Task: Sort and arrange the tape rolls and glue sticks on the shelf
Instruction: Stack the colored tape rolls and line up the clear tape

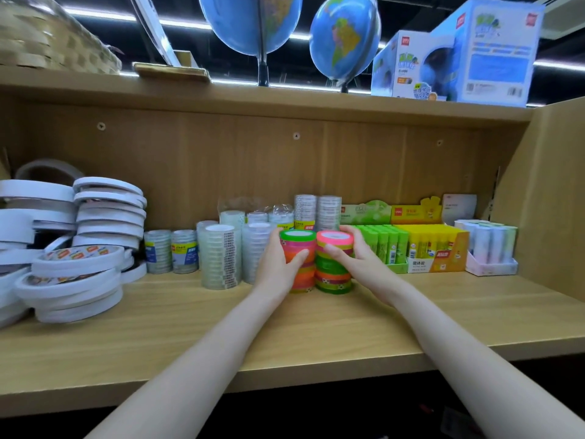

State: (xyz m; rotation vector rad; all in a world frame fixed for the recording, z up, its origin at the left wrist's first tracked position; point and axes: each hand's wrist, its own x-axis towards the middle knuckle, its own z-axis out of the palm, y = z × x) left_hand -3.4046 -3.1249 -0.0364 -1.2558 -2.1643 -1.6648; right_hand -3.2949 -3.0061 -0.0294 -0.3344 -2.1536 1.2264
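Wooden shelf (190, 327), middle tier, stationery stock. Centre: two stacks of coloured tape rolls standing upright, side by side and touching, on the shelf board. Left stack (300, 248), green roll on top, orange and pink below, gripped by the left hand (278, 261), thumb curled across its front, fingers wrapped behind. Right stack (334, 270), pink roll on top, green and red below, gripped by the right hand (354, 251), thumb across the front, fingers round the far side. Left of these: shrink-wrapped clear tape stacks (221, 255); further left, piled white double-sided tape rolls (95, 236), some tilted. Right of the hands: green glue-stick box (383, 245), yellow glue-stick box (433, 245), and a small tray of pale sticks (490, 245). Upper tier: two globes (345, 39), boxed globes (459, 58), woven basket (47, 39).
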